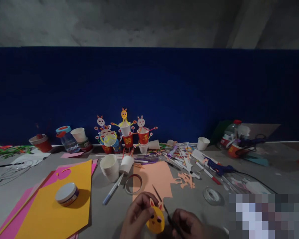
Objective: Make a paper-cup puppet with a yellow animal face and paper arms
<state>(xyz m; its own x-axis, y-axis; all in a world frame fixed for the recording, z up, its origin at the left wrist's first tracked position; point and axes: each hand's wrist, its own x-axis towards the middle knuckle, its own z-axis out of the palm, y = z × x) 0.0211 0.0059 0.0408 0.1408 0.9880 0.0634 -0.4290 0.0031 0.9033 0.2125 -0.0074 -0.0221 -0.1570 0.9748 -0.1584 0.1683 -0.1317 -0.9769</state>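
Pinched between the thumb and fingers of my left hand (137,215) is a yellow paper bunny face (157,226) with dark eyes, a small nose and upright ears. My right hand (188,225) is closed around the dark handles of a pair of scissors (169,219). The scissor blades point up and to the left, apart from each other, close to the bunny's ears. A bit of peach paper shows by the blades; whether they touch it I cannot tell. Just beyond my hands lies a cut peach sheet (153,176).
Left of my hands, a white-lidded jar (66,193) sits on yellow paper (52,215). A stack of paper cups (109,167), a marker (113,189) and a tape roll (141,183) lie ahead. Bunny-topped cups (128,140) stand at the back; a blue glue gun (220,167) lies right.
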